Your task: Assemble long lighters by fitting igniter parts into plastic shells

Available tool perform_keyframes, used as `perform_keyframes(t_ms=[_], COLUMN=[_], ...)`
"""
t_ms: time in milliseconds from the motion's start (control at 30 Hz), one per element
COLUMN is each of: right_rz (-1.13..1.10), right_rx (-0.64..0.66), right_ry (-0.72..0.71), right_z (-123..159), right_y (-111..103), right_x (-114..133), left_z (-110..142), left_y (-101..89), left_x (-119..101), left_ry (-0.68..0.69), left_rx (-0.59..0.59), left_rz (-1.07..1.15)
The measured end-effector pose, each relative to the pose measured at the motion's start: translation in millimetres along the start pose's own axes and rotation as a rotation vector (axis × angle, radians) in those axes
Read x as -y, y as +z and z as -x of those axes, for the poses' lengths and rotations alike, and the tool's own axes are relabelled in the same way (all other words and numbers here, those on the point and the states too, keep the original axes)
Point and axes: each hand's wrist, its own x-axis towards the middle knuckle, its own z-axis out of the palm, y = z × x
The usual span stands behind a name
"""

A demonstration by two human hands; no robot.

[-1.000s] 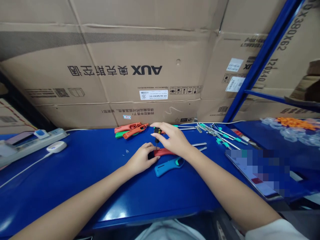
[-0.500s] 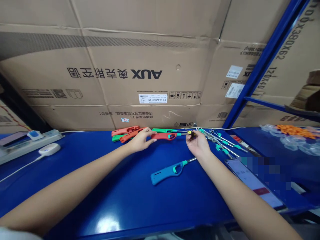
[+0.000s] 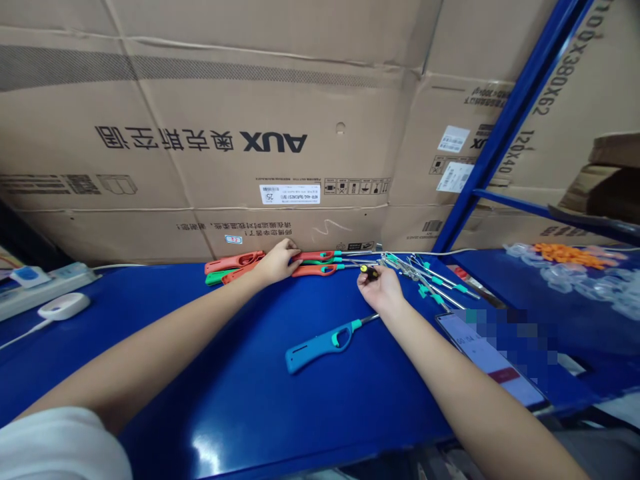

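Near the back of the table, my left hand (image 3: 280, 263) is closed with its fingertips around the handle end of a red lighter (image 3: 320, 255). A long green lighter and an orange-red lighter (image 3: 315, 270) lie against it in front. My right hand (image 3: 384, 289) grips a screwdriver (image 3: 369, 272) with a yellow-tipped black handle; its shaft points left over the lighters' metal tubes. A blue lighter (image 3: 320, 347) with a teal trigger lies by itself in front, its tube end near my right wrist. More red lighters (image 3: 235, 262) and a green lighter (image 3: 218, 277) lie left of my left hand.
Loose metal tubes with teal parts (image 3: 435, 280) lie right of my right hand, near a phone (image 3: 493, 363). Clear and orange small parts (image 3: 570, 257) are at far right. A power strip (image 3: 47, 290) and a white charger (image 3: 64, 305) sit left. Cardboard (image 3: 200, 167) stands behind.
The view has shifted right. My left hand has moved slightly backward, and a red lighter now shows behind the green one. My right hand still holds the screwdriver.
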Motion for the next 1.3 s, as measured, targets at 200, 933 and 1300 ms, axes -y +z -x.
perform_keyframes(t_ms=[200, 933, 1300], right_rz=[-0.002, 0.012, 0.111], right_rx=[-0.007, 0.004, 0.18], right_ry=[0.031, 0.039, -0.174], right_z=[4, 16, 38], right_y=[1, 6, 21], right_x=[0, 2, -11], left_z=[-2, -6, 92], left_y=[-7.1, 6.0, -48.9], left_x=[-26, -69, -136], left_ry=[0.051, -0.01, -0.096], left_rx=[-0.004, 0.105, 0.247], left_rz=[-0.077, -0.116, 0.368])
